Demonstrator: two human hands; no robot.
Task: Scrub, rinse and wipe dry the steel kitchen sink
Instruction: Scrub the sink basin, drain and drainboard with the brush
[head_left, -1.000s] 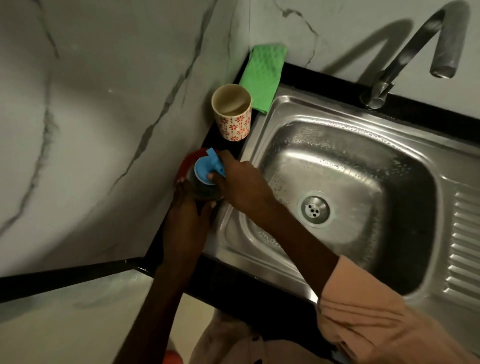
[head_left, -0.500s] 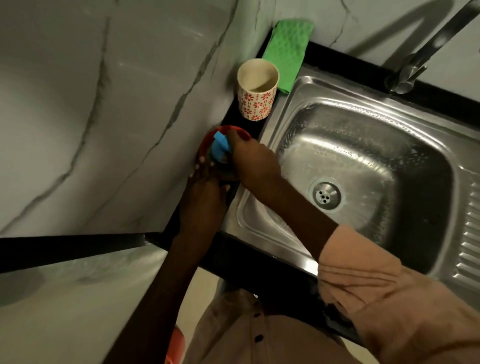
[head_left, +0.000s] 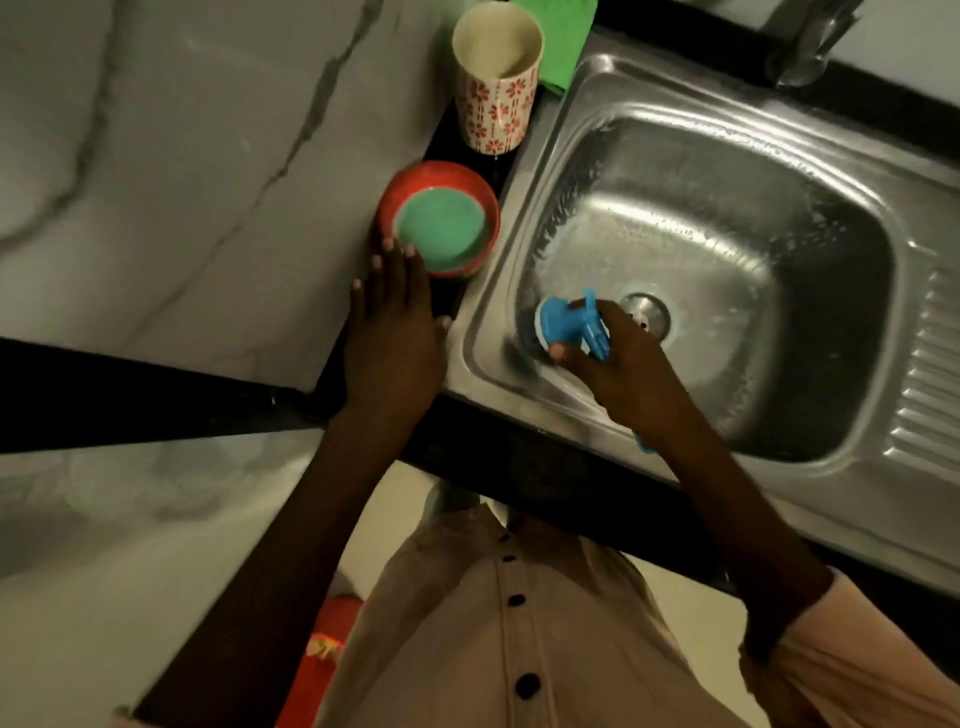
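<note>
The steel sink (head_left: 727, 171) fills the right half of the view, its basin wet, with the drain (head_left: 647, 312) near the middle. My right hand (head_left: 618, 364) grips a blue scrub brush (head_left: 563, 325) and presses its head against the basin's left floor, just left of the drain. A red tub of green cleaning paste (head_left: 441, 228) stands open on the dark counter left of the sink. My left hand (head_left: 392, 332) rests flat on the counter, fingertips touching the tub's near rim.
A floral cup (head_left: 496, 78) stands behind the tub, with a green cloth (head_left: 563, 47) behind it. The tap base (head_left: 802, 57) is at top right. A ribbed drainboard (head_left: 930, 374) lies right of the basin. Marble wall closes the left side.
My right hand lifted the blue brush off the red tub and carried it right and down into the basin. My left hand let its hold on the tub loosen and now lies flat.
</note>
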